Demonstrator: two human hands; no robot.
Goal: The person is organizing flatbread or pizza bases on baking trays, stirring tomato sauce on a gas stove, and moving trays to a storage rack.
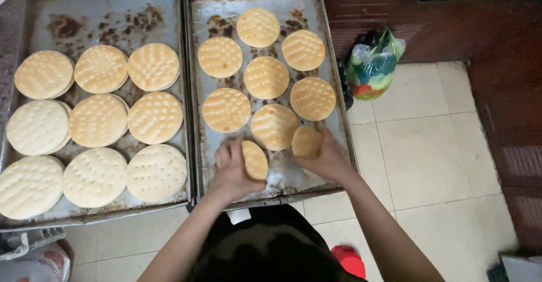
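Two trays side by side on the floor, seen from above; person crouched over the near edge of the right tray (pixel 333 118). Left hand (pixel 230 169) is curled around a browned flatbread (pixel 255 160), fingers behind it and thumb under, the bread tipped up on edge just clear of the tray. Right hand (pixel 327 160) is closed loosely on a second bread (pixel 306 142), which sits at its fingertips and looks partly lifted, its far edge touching or overlapping the round (pixel 274 126) just beyond; cannot tell which. Seven more rounds lie further out from both hands on this tray; the left tray (pixel 22 45), off to the left hand's side, carries nine paler rounds, some stacked double. Risks, as judged: both breads are held by thin edges, so a tight pinch could crack them or a loose one let them slide back onto the metal; the right hand's bread could drag its neighbour out of place; baked-on dark residue on the tray may make pieces stick and tear; a bag (pixel 372 62) lies on the tiles well beyond the right hand, out of the way
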